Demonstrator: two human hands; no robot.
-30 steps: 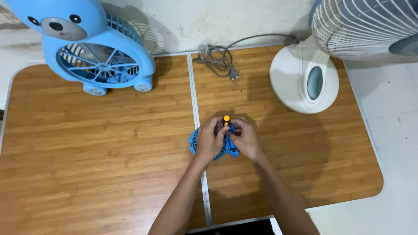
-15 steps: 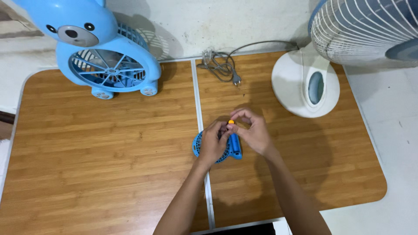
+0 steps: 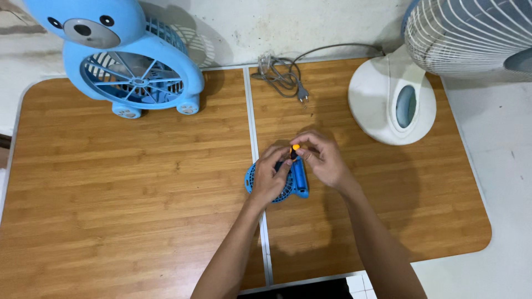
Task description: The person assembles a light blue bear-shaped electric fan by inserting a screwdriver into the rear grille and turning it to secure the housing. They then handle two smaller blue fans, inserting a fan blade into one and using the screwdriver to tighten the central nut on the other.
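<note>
At bench centre, our left hand (image 3: 270, 178) steadies the small blue plastic fan (image 3: 292, 182); our right hand (image 3: 324, 160), at 1 o'clock, pinches the orange-tipped tool (image 3: 295, 148) upright.

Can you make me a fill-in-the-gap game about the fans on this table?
1. The bear-shaped fan is coloured ____.
2. Both hands, left hand and right hand, hold a small blue ____.
3. The white fan's base stands on the ____ table.
4. The grey cable ends in a ____.

Missing words: blue; fan; wooden; plug
</note>
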